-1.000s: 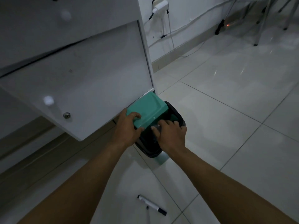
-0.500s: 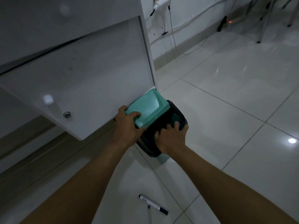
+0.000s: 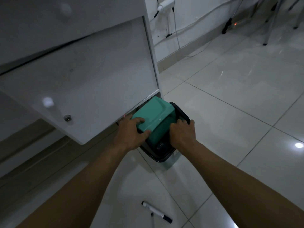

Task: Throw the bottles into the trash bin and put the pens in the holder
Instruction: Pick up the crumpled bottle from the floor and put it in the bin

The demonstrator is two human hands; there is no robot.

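A trash bin (image 3: 166, 157) with a black liner and a teal swing lid (image 3: 153, 112) stands on the floor against the corner of a white cabinet. My left hand (image 3: 131, 134) grips the lid's near left corner, thumb on its front edge. My right hand (image 3: 182, 134) sits on the bin's right side, fingers curled over the lid's edge and thumb on the black rim. A dark rounded object (image 3: 160, 145), possibly a bottle, shows inside the opening between my hands. A white marker pen (image 3: 156, 212) with a black cap lies on the tiles near me.
The white cabinet door (image 3: 82, 89) with a small lock overhangs the bin on the left. Cables and a plug adapter (image 3: 165, 4) hang on the wall behind. Metal chair legs (image 3: 268, 30) stand at the far right. Glossy white floor tiles (image 3: 230, 104) stretch to the right.
My right hand has shifted from over the bin's opening to its right rim. The lid's near flap now tilts down into the bin. My left hand stays on the lid.
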